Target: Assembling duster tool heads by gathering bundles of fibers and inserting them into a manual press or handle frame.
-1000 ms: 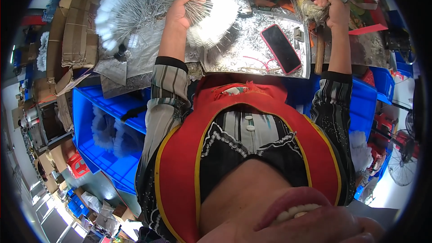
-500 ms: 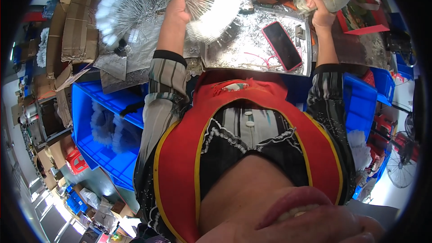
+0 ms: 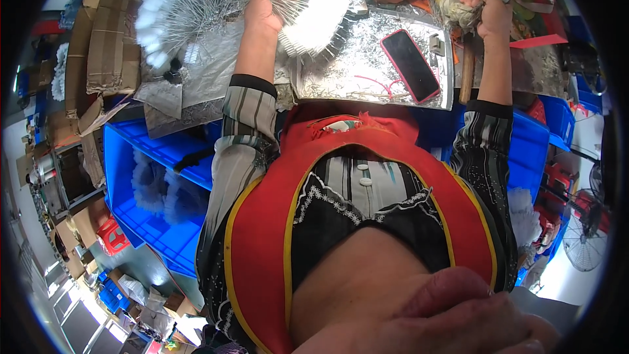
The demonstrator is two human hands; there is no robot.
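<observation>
My left hand (image 3: 267,5) rests on a fan of thin metal wires with white fluffy tips (image 3: 308,10), gripping the wires near their base. A second, larger fan of white-tipped wires (image 3: 190,6) lies to its left. My right hand (image 3: 488,8) is closed around a bundle of pale fibrous material (image 3: 455,10) at the table's far right. Both lie on a work surface covered in crinkled silver foil (image 3: 354,72).
A phone in a pink case (image 3: 410,64) lies on the foil between my hands. A wooden handle (image 3: 466,69) lies near my right forearm. Blue plastic bins (image 3: 141,177) with white fluffy pieces stand below left, another blue bin (image 3: 534,144) right. Cardboard boxes (image 3: 98,52) stack at left.
My right hand has moved left and nearer, now gripping the fibrous bundle. My left hand has stayed on the white-tipped wire fan, shifting slightly.
</observation>
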